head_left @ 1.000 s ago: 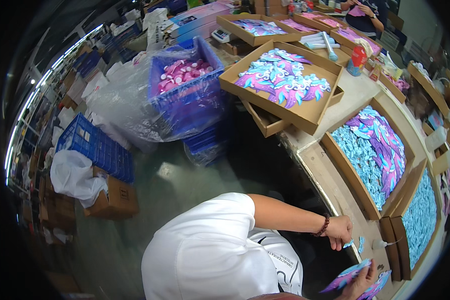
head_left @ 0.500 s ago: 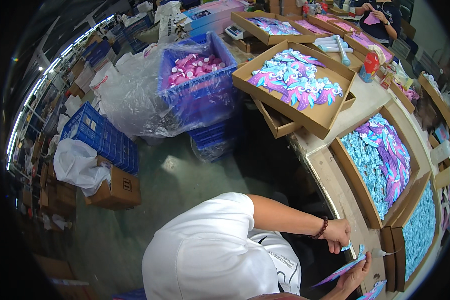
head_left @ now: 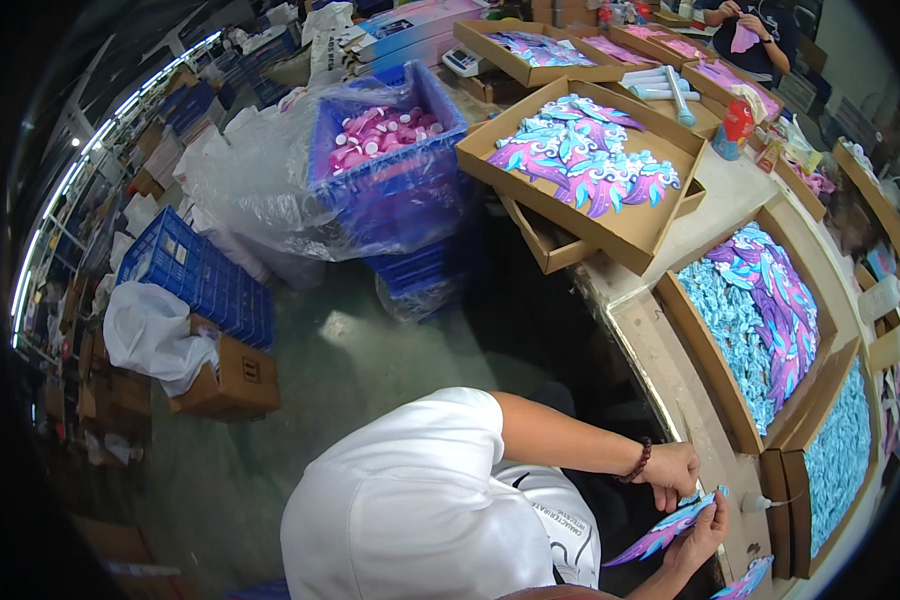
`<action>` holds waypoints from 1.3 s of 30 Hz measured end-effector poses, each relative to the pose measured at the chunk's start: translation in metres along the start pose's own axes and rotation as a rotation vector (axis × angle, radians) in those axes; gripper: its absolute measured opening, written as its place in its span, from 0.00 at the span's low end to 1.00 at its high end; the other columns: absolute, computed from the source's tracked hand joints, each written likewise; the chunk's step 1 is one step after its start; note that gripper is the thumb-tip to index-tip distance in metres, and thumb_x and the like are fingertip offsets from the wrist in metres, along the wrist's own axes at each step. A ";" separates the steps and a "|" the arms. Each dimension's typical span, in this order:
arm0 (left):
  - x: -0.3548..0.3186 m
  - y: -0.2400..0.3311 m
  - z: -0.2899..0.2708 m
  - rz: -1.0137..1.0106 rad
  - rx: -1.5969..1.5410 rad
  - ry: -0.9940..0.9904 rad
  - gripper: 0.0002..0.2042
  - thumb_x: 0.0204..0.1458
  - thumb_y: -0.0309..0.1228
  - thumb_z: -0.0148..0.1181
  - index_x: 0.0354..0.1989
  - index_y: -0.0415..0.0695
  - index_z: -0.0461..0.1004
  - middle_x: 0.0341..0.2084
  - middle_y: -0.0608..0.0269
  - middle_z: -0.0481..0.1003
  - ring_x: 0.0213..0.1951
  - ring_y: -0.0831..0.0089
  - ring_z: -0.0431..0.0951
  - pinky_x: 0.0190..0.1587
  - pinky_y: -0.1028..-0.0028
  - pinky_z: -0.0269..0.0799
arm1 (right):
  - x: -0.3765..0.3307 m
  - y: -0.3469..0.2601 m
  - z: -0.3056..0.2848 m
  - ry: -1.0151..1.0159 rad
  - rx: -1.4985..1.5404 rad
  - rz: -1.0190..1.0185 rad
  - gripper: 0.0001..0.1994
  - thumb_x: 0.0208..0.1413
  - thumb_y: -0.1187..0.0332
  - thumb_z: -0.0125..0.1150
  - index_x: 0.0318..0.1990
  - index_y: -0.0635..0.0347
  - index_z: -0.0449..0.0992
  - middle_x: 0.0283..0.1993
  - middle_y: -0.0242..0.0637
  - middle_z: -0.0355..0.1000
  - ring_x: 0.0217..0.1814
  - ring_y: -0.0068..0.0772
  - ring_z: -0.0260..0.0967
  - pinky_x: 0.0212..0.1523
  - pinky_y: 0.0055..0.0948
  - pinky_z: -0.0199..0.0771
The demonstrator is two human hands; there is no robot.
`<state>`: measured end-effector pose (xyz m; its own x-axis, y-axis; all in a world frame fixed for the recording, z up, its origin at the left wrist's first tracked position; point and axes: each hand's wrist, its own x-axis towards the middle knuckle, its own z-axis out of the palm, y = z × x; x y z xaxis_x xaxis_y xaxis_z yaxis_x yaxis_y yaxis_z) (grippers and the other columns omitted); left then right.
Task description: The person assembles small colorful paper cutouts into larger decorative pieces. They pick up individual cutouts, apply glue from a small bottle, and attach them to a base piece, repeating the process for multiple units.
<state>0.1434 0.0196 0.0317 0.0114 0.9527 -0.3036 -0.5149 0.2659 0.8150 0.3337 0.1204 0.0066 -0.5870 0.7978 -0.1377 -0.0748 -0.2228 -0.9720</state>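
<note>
My right hand (head_left: 705, 532) grips a flat feather-shaped piece (head_left: 662, 532) in purple, pink and light blue, held tilted by its upper end. Right above it, my left hand (head_left: 676, 472), with a beaded bracelet on the wrist, is closed in a pinch. A small light-blue piece (head_left: 688, 497) shows under the left fingertips, against the upper end of the feather-shaped piece. Another colourful feather-shaped piece (head_left: 746, 580) lies at the table edge beside my right hand. A small bottle with a thin needle tip (head_left: 757, 502) lies just beyond my hands.
An open carton (head_left: 808, 385) holds light-blue and purple pieces; another carton (head_left: 792, 500) holds light-blue ones. A tray (head_left: 638, 250) of feather-shaped pieces stands farther back. Left are a blue crate (head_left: 390, 195) with pink parts and a brown carton (head_left: 235, 375). Another person (head_left: 760, 50) works at far right.
My right hand has lifted the feather-shaped piece up and left, close under my left fingers. The small light-blue piece now meets its upper end. The view has shifted slightly.
</note>
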 end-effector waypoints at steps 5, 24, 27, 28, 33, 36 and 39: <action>0.000 0.000 0.001 -0.005 0.002 0.004 0.06 0.47 0.23 0.58 0.28 0.32 0.70 0.21 0.54 0.75 0.22 0.67 0.81 0.23 0.72 0.80 | -0.001 0.000 0.000 -0.019 0.002 0.005 0.15 0.64 0.66 0.55 0.52 0.66 0.68 0.39 0.33 0.71 0.37 0.20 0.69 0.38 0.21 0.71; 0.000 -0.004 0.003 -0.012 -0.006 0.018 0.05 0.46 0.24 0.58 0.27 0.35 0.70 0.20 0.57 0.74 0.22 0.70 0.80 0.24 0.73 0.79 | 0.003 0.012 0.005 0.021 -0.005 0.003 0.14 0.62 0.67 0.58 0.50 0.67 0.70 0.38 0.33 0.72 0.37 0.20 0.69 0.37 0.19 0.71; 0.002 -0.008 0.002 -0.029 -0.006 0.009 0.06 0.47 0.25 0.59 0.27 0.36 0.69 0.22 0.57 0.75 0.23 0.70 0.80 0.24 0.73 0.79 | -0.003 0.009 0.008 0.005 0.001 -0.013 0.14 0.61 0.67 0.59 0.48 0.67 0.70 0.38 0.32 0.72 0.37 0.19 0.69 0.37 0.19 0.70; 0.002 -0.009 0.001 -0.031 -0.017 0.013 0.06 0.47 0.25 0.59 0.27 0.36 0.69 0.22 0.57 0.75 0.23 0.70 0.80 0.24 0.74 0.79 | -0.005 0.008 0.009 -0.021 0.027 -0.021 0.13 0.61 0.67 0.59 0.48 0.67 0.70 0.38 0.32 0.72 0.37 0.19 0.69 0.37 0.19 0.70; 0.004 -0.011 0.000 -0.029 -0.026 -0.012 0.07 0.48 0.26 0.59 0.28 0.35 0.69 0.22 0.57 0.75 0.24 0.70 0.81 0.25 0.73 0.80 | -0.007 0.007 0.017 0.071 0.037 -0.020 0.14 0.59 0.67 0.63 0.45 0.69 0.71 0.37 0.33 0.70 0.34 0.19 0.66 0.34 0.17 0.67; 0.004 -0.011 0.001 -0.040 -0.053 -0.021 0.07 0.49 0.26 0.60 0.27 0.36 0.69 0.22 0.56 0.76 0.24 0.70 0.81 0.26 0.72 0.80 | -0.006 0.008 0.019 0.074 0.020 -0.021 0.14 0.59 0.67 0.63 0.45 0.68 0.71 0.37 0.33 0.70 0.34 0.19 0.66 0.34 0.17 0.67; 0.004 -0.010 0.001 -0.034 -0.060 -0.012 0.08 0.49 0.27 0.61 0.27 0.36 0.69 0.22 0.55 0.77 0.24 0.69 0.81 0.27 0.71 0.80 | -0.005 0.010 0.018 0.049 0.030 -0.016 0.14 0.59 0.67 0.63 0.45 0.68 0.71 0.37 0.32 0.70 0.33 0.18 0.66 0.33 0.17 0.67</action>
<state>0.1494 0.0207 0.0232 0.0401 0.9452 -0.3241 -0.5646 0.2891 0.7731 0.3219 0.1041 0.0013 -0.5451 0.8279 -0.1318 -0.1084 -0.2256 -0.9682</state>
